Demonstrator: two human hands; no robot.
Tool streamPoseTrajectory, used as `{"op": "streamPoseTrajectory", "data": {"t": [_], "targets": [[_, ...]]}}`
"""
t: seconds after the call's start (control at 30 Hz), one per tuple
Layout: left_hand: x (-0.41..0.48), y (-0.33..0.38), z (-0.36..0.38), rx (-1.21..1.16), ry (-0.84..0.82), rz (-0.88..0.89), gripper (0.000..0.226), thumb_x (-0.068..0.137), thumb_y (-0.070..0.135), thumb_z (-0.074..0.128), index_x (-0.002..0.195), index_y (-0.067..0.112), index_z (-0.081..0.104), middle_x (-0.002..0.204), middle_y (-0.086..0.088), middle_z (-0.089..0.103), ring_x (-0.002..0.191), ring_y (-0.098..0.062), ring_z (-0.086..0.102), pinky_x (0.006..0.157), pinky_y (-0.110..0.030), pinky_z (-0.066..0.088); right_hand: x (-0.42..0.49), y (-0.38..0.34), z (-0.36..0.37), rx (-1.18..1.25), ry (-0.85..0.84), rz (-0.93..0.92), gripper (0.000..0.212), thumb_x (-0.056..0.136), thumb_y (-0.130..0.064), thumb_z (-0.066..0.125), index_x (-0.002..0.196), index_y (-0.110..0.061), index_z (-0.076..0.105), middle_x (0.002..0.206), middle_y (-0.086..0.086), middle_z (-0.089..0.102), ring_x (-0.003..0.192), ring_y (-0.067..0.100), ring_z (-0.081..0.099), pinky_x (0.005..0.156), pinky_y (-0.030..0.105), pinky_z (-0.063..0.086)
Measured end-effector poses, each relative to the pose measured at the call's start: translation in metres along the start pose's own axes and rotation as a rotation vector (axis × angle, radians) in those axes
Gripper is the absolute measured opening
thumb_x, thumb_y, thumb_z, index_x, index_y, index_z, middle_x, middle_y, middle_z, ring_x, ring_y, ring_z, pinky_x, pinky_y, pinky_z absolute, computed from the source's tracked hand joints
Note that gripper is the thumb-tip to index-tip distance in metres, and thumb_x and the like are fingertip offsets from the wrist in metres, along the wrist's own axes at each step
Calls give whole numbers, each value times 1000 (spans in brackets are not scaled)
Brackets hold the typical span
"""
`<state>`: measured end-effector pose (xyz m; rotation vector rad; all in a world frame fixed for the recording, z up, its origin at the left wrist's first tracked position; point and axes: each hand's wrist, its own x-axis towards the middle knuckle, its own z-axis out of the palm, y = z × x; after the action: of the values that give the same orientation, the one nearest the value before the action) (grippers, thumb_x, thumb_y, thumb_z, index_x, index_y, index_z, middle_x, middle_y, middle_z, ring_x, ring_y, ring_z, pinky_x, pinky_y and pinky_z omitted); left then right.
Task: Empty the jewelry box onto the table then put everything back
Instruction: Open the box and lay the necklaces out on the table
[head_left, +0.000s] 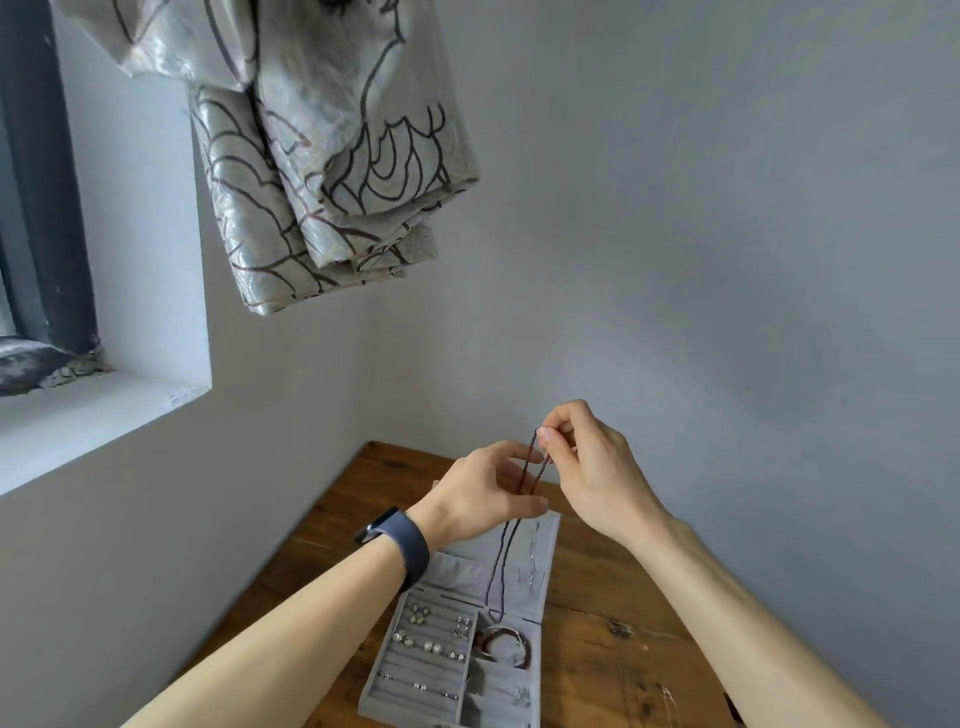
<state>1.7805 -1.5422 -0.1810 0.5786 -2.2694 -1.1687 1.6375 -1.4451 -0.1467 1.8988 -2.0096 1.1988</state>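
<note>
Right hand (587, 467): pinching beaded necklace (503, 551) top; left hand (483, 493) pinching below; strand hanging 12-to-6 o'clock over jewelry box (395, 670).

The jewelry box (379, 686) lay open on the counter (597, 665), earrings (415, 613) in its left rows, a bracelet (501, 644) in a right compartment, the necklace (506, 551) hanging above it.
</note>
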Motion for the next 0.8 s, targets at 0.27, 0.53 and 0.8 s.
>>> {"op": "streamPoseTrajectory", "data": {"t": [0.27, 0.53, 0.8], "targets": [[-31, 25, 4, 81, -111, 19, 15, 78, 32, 84, 88, 24, 75, 78, 16, 74, 72, 0, 68, 72, -12, 49, -34, -24, -21, 52, 2, -2, 7, 99, -30, 56, 92, -32, 53, 83, -13, 62, 81, 7, 59, 68, 20, 47], [-51, 39, 15, 308, -206, 4, 12, 76, 24, 82, 85, 25, 76, 81, 12, 75, 76, -2, 68, 73, -14, 53, -67, -21, -24, 136, 64, 59, 12, 98, -32, 57, 90, -40, 54, 87, -20, 67, 81, 5, 65, 70, 17, 49], [-57, 47, 33, 126, -401, -50, 29, 79, 22, 79, 106, 16, 70, 90, -7, 77, 69, -12, 68, 67, -26, 55, -79, -17, -26, 175, 121, 98, 11, 97, -29, 59, 89, -36, 56, 84, -17, 69, 79, 6, 66, 68, 13, 45]]}}
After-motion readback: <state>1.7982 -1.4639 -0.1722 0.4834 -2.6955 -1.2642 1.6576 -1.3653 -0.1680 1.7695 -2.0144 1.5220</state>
